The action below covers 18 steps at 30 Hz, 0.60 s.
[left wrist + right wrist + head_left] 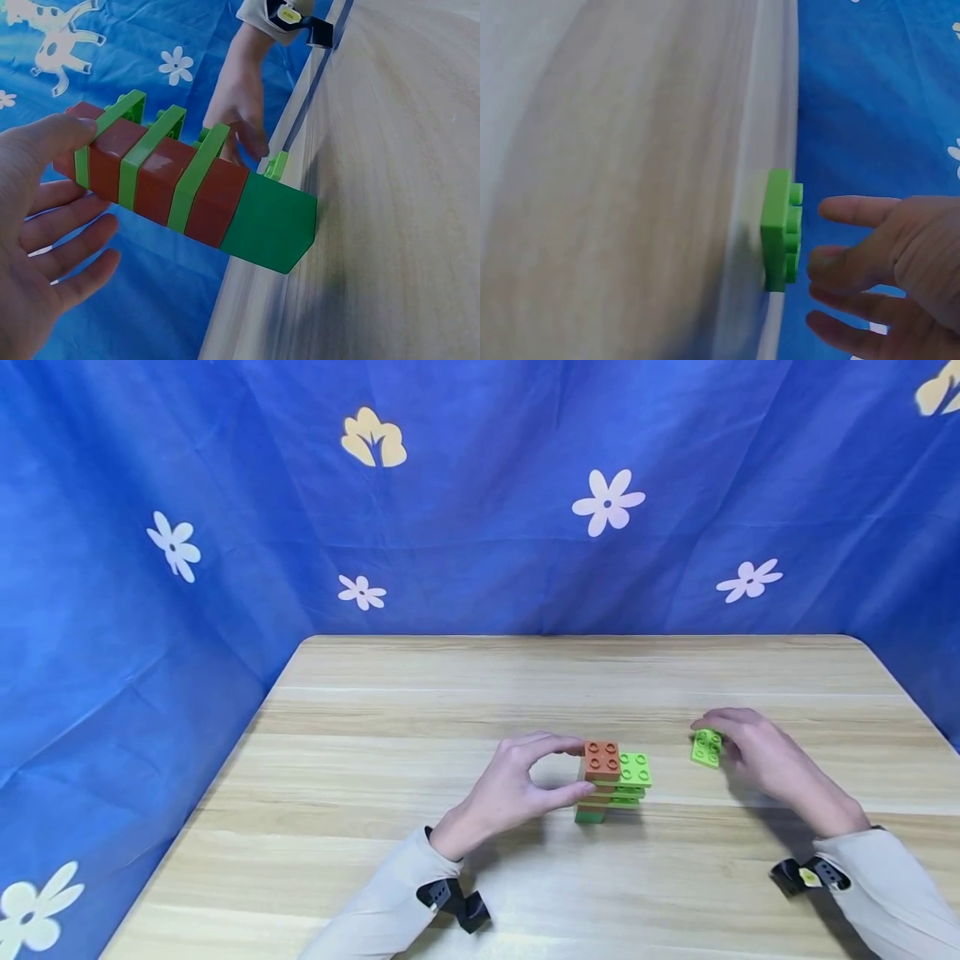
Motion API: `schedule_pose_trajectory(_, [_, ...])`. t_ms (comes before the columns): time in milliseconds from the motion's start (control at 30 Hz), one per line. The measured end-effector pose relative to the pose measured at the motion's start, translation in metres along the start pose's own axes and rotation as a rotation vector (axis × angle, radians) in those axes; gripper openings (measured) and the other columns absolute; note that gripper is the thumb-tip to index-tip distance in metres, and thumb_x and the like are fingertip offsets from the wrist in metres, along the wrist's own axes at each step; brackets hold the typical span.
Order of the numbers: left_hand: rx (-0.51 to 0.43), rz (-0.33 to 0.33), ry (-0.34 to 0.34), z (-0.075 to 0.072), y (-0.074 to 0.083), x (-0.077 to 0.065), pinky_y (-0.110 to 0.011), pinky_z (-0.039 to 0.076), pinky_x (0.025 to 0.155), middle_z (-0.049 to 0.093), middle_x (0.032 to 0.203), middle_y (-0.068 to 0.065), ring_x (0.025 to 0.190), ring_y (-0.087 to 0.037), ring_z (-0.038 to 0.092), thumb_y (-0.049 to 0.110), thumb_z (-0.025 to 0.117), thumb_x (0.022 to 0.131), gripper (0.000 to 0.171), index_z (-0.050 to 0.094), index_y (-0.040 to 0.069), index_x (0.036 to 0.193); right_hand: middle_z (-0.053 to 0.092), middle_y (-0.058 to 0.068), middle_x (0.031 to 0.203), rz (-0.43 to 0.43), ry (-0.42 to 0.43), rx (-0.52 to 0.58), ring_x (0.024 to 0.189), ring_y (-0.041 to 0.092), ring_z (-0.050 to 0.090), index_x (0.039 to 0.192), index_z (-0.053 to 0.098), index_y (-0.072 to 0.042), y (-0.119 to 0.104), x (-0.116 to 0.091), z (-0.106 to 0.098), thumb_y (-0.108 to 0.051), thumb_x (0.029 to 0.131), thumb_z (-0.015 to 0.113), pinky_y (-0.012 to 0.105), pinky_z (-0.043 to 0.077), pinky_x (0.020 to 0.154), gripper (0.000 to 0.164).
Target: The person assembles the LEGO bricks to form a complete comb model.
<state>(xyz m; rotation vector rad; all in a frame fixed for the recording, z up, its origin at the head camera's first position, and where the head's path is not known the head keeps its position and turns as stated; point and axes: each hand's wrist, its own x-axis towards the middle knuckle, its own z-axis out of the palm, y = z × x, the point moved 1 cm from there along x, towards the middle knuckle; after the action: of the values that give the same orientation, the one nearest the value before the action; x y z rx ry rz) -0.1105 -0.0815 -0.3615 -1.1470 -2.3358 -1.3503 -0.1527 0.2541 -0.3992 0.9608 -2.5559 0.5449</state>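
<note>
My left hand (517, 781) pinches the top of a toy block tower (602, 762) between thumb and forefinger. In the left wrist view the other fingers extend beside it. The tower alternates reddish-brown bricks (167, 169) with thin light green plates (196, 180), above a dark green block (271, 223) at the bottom. Those plates jut out to the right. A loose light green studded plate (706, 748) lies on the table to the right of the tower. Over it hovers my right hand (757, 758), fingers loosely bent; the right wrist view shows a gap between the fingertips and the plate's studs (793, 232).
The wooden table (390, 760) has rounded far corners. Behind it and at its sides hangs a blue cloth (480, 510) with white and cream flowers. Black wrist cameras are strapped over both light sleeves (393, 893).
</note>
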Motion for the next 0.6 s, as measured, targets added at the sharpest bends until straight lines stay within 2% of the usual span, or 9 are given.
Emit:
schedule_pose_trajectory(167, [0.003, 0.009, -0.001, 0.0003, 0.0002, 0.0005, -0.026, 0.047, 0.098, 0.070, 0.112, -0.009, 0.107, -0.016, 0.064, 0.020, 0.081, 0.077, 0.043, 0.067, 0.003, 0.114, 0.066, 0.021, 0.102, -0.021, 0.008, -0.014, 0.094, 0.042, 0.062, 0.104, 0.069, -0.002, 0.0062, -0.0046, 0.0055, 0.024, 0.053, 0.070, 0.056, 0.053, 0.077, 0.057])
schedule_pose_trajectory(433, [0.013, 0.000, 0.005, 0.0004, -0.0001, 0.0000, -0.026, 0.048, 0.098, 0.070, 0.111, -0.009, 0.105, -0.016, 0.065, 0.020, 0.081, 0.077, 0.043, 0.068, 0.003, 0.114, 0.065, 0.019, 0.098, -0.046, 0.010, -0.028, 0.088, 0.040, 0.063, 0.106, 0.069, -0.003, 0.0097, -0.0063, 0.0080, 0.022, 0.054, 0.071, 0.055, 0.054, 0.072, 0.058])
schedule_pose_trajectory(600, [0.015, 0.021, 0.006, 0.0009, -0.0013, 0.0006, -0.025, 0.048, 0.097, 0.070, 0.110, -0.010, 0.104, -0.016, 0.065, 0.020, 0.081, 0.077, 0.042, 0.068, 0.002, 0.113, 0.064, 0.017, 0.093, -0.092, 0.035, -0.042, 0.081, 0.034, 0.063, 0.104, 0.070, -0.004, 0.0101, -0.0065, 0.0089, 0.022, 0.052, 0.068, 0.049, 0.056, 0.066, 0.058])
